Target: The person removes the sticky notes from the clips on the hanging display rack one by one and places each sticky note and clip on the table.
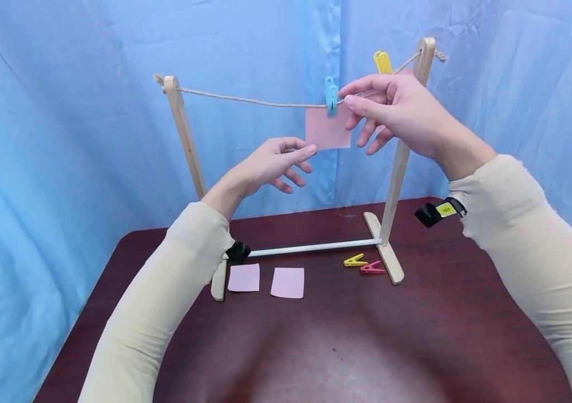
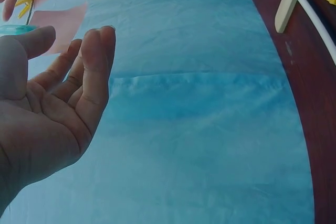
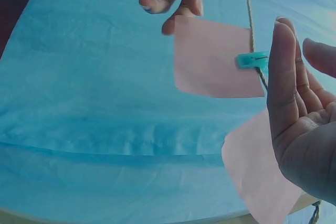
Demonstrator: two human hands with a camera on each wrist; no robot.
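A square of pink paper [image 1: 327, 131] hangs from a rope [image 1: 256, 101], held by a light blue clothespin [image 1: 332, 98]. My right hand [image 1: 399, 109] is just right of the clothespin, fingers extended and apart from it. My left hand [image 1: 276, 162] is at the paper's lower left corner, thumb tip right at the edge and fingers loosely bent. In the right wrist view, the left fingertips meet the edge of the paper [image 3: 215, 59]. A second pink paper [image 3: 257, 166] hangs further right under a yellow clothespin [image 1: 382, 62], mostly hidden behind my right hand in the head view.
The rope spans two wooden posts [image 1: 185, 137] joined by a white bar [image 1: 316, 247]. On the dark red table [image 1: 336, 347] lie two pink papers [image 1: 287, 282], a yellow clothespin [image 1: 355, 260] and a red clothespin [image 1: 372, 268]. Blue curtains [image 1: 245, 50] hang behind.
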